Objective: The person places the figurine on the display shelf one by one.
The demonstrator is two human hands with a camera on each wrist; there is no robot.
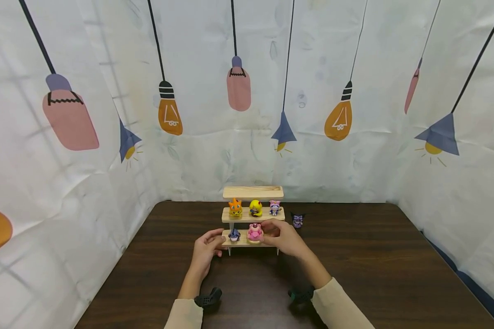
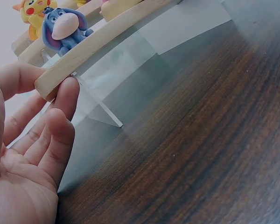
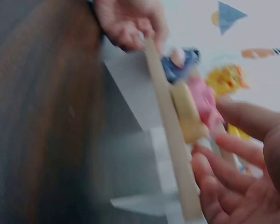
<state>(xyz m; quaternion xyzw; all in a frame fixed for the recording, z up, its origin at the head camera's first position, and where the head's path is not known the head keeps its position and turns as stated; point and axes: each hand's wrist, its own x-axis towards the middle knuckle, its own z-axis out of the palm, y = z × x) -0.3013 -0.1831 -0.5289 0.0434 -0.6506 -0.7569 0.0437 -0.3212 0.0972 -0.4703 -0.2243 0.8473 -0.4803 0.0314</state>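
Note:
A wooden tiered display stand (image 1: 253, 214) with clear supports stands on the table. On its lowest shelf are a blue donkey figurine (image 2: 65, 29) and, to its right, a pink bear figurine (image 1: 255, 232) on a yellowish base. My left hand (image 1: 209, 249) pinches the left end of that shelf between thumb and fingers. The right hand (image 1: 284, 237) holds the pink bear at its right side, thumb low and a finger by its head; the right wrist view is blurred. Orange, yellow and pink-and-purple figurines, the orange one (image 1: 235, 208) leftmost, stand on the middle shelf.
A dark purple figurine (image 1: 298, 220) with pointed ears stands on the table just right of the stand. Behind the dark wooden table (image 1: 354, 265) hangs a pale curtain (image 1: 206, 160) printed with lamps. The top shelf (image 1: 253, 192) rises nearest the curtain.

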